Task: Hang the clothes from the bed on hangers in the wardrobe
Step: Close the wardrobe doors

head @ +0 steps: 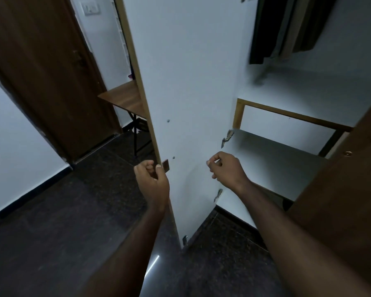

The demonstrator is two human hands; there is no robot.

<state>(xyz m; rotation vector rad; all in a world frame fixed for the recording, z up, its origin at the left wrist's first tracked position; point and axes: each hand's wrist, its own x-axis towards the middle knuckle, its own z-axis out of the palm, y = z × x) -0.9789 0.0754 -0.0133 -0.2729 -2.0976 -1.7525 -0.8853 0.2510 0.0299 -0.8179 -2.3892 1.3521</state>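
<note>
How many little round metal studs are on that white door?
2, both near the wardrobe door's free edge: one stud just above the left hand, the other higher up. More may be hidden.

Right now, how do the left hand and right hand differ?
The left hand grips the edge of the wardrobe door, thumb on its white inner face; the right hand holds nothing, fingers curled. The left hand is at the door's free edge; the right hand is nearer the hinges. Both are at similar height.
</note>
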